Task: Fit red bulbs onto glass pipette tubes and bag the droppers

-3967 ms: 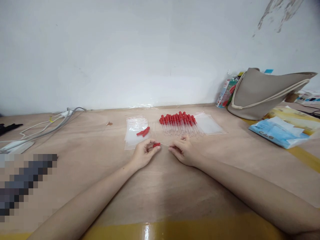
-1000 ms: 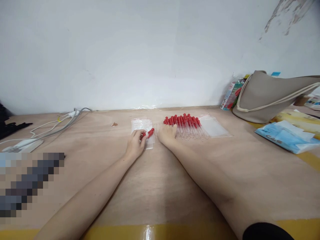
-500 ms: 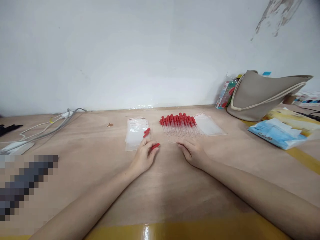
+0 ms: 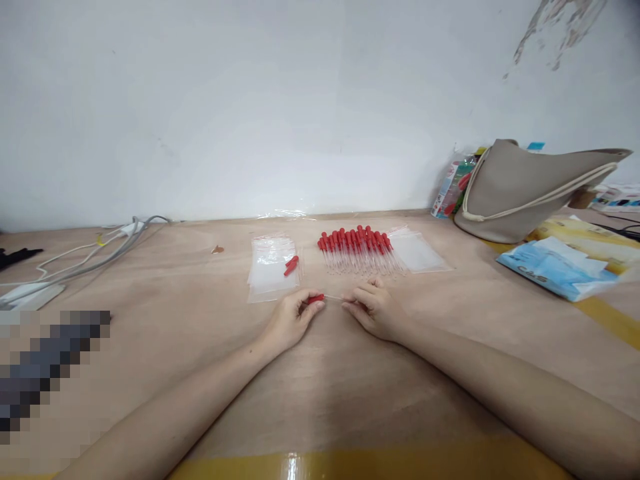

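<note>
Red dropper bulb (image 4: 317,299) is pinched in the left fingers (image 4: 302,294), right fingers (image 4: 357,295) gripping the thin clear tube (image 4: 334,298) meeting it. Blue tissue pack (image 4: 555,270) totally says "C&S" btw.

There are two loose red bulbs (image 4: 291,266), one held bulb (image 4: 316,299), one handbag (image 4: 520,193), many droppers (image 4: 360,241) (overlapping, uncountable).
</note>
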The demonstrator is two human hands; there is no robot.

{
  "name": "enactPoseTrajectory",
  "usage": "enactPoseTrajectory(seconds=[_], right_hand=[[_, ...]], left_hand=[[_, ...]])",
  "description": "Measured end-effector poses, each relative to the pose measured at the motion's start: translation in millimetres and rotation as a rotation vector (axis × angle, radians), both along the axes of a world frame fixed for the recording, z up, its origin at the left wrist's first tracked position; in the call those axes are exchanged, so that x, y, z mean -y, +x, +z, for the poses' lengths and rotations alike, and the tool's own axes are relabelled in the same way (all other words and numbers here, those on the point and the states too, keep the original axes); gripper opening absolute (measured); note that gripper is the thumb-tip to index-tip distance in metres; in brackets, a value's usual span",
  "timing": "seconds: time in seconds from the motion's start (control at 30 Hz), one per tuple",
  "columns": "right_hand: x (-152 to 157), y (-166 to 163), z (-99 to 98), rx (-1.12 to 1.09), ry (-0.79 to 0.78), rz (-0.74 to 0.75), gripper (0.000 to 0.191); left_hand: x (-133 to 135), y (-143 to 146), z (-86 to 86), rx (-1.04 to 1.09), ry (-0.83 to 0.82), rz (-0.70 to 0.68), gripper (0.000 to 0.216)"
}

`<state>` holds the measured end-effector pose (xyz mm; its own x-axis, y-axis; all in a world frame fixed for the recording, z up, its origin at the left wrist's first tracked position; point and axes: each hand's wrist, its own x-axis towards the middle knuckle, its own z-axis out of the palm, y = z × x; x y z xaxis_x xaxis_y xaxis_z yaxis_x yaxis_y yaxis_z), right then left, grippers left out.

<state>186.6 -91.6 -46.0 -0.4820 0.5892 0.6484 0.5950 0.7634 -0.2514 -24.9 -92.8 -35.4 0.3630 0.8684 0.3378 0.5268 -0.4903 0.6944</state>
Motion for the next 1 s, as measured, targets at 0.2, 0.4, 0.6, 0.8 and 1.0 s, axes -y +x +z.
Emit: enactPoseTrajectory(seconds=[0.2,0.4,0.6,0.8,1.0], right_hand=[[-5,5,-2.1,0.025,-0.068,0.058,0.015],[-10,10,-1.1,0.1,-0.046,0.078,0.016],[-7,8,6.1,0.196,0.049,0.007,0.021],[-1,0,7.8,0.185,0.044,-0.022,0.023],[1,-11,7.2,0.224,0.047,-0.034,0.026]], left_hand=[[0,-3,-1.7,-0.006,-0.019,-0.06,0.019],[5,-3,5.0,-0.083,0.029,-0.155,0.016],[3,-1,4.8,-0.168,0.11,-0.164,0.017],[4,0,4.6,-0.217,0.13,-0.153,0.018],[3,-2,1.8,-0.223,0.149,-0.156,0.017]])
